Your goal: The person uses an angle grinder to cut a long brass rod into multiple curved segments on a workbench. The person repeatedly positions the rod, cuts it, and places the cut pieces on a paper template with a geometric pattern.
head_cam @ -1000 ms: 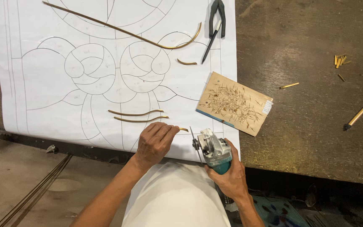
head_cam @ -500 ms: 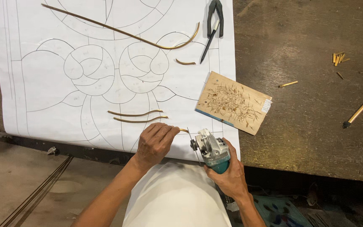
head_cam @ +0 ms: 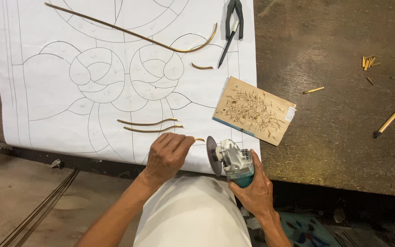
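While the left hand (head_cam: 166, 155) pinches a short curved brass strip (head_cam: 198, 139) between thumb and fingertips, its closed fingers clamped on the near end, the right hand (head_cam: 255, 192) is wrapped tight around the teal body of a small angle grinder (head_cam: 232, 160). The strip's free tip pokes out to the right of the left hand and sits just beside the grinder's dark disc (head_cam: 212, 155), which stands on edge facing it; whether tip and disc touch cannot be told. Both hands work at the near edge of a big white paper pattern (head_cam: 46, 96) drawn with curved lines, spread over a dark worktable (head_cam: 339, 137). Just beyond the left hand lie two longer bent brass strips (head_cam: 149, 126), side by side on the paper. Beyond the right hand rests a scratched wooden block (head_cam: 253, 110), half on the paper. Farther off, past both hands, lie a long brass rod (head_cam: 129, 33) with a hooked end, a small curved offcut (head_cam: 202, 67), and black pliers (head_cam: 232, 20). Well out to the right, brass scraps (head_cam: 367, 61) and a brush handle (head_cam: 393, 118) lie on the table.
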